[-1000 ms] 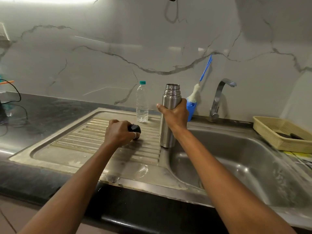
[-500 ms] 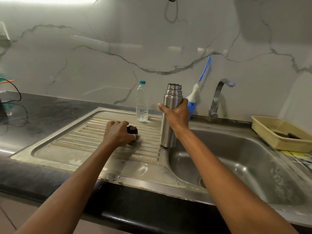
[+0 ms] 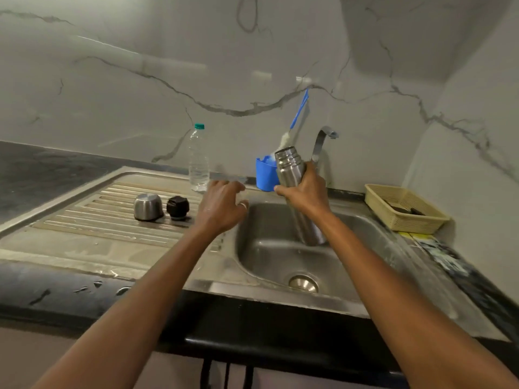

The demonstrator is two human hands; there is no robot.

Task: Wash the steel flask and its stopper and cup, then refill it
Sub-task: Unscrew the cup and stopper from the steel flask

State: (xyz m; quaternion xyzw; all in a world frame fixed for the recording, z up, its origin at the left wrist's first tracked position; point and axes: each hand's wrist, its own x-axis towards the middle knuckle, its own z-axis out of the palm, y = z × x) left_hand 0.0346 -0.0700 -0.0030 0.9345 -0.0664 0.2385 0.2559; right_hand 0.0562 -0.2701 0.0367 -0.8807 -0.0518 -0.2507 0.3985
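The steel flask (image 3: 292,171) is tilted over the sink basin (image 3: 269,256), its open mouth up and leaning left. The right hand (image 3: 307,193) grips it around the middle. The left hand (image 3: 222,204) holds nothing, fingers loosely curled, above the basin's left edge. On the drainboard (image 3: 84,220) the steel cup (image 3: 148,206) stands upside down with the black stopper (image 3: 177,206) just beside it. Behind are a water bottle (image 3: 198,161), a blue holder (image 3: 265,174) with a brush (image 3: 297,113), and the tap (image 3: 323,138). A basket (image 3: 393,217) sits at the right on the worktop (image 3: 42,169).
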